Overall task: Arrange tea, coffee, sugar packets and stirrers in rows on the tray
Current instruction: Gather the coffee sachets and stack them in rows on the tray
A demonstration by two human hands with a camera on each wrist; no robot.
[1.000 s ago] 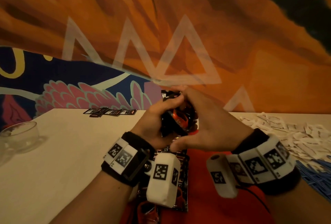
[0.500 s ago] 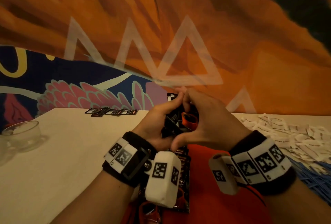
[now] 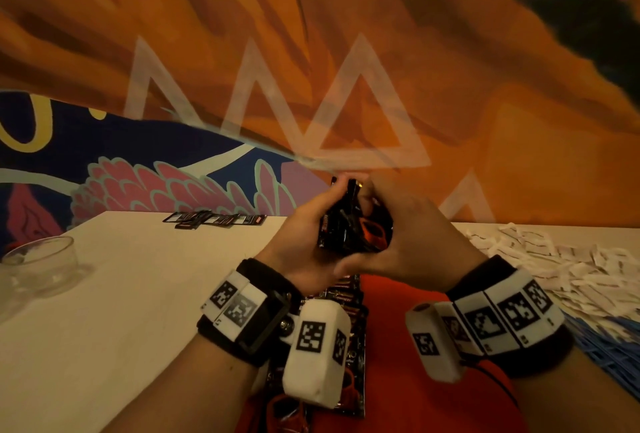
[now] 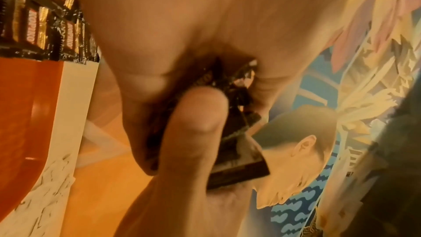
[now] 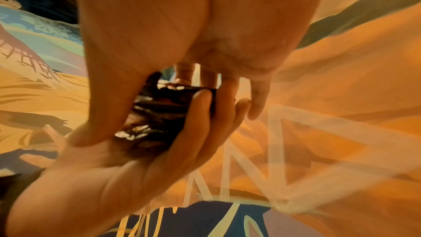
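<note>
Both hands hold one bundle of black coffee packets (image 3: 349,228) up in the air above the far end of the red tray (image 3: 401,325). My left hand (image 3: 322,218) grips the bundle from the left, thumb on top. My right hand (image 3: 391,218) curls round it from the right. In the left wrist view my left thumb presses on the black packets (image 4: 241,150). The right wrist view shows the packets (image 5: 164,113) squeezed between both palms. A row of black packets (image 3: 346,297) lies on the tray under my left wrist, partly hidden.
A heap of white sugar packets (image 3: 554,259) covers the table at the right, with a blue slatted thing (image 3: 609,349) below it. A glass bowl (image 3: 38,266) stands at the left edge. More black packets (image 3: 214,219) lie by the painted wall.
The bundle has turned in my hands, its orange patch sliding right, and the packets now stand more edge-on. My right fingers have shifted over it. Both wrists stay almost in place.
</note>
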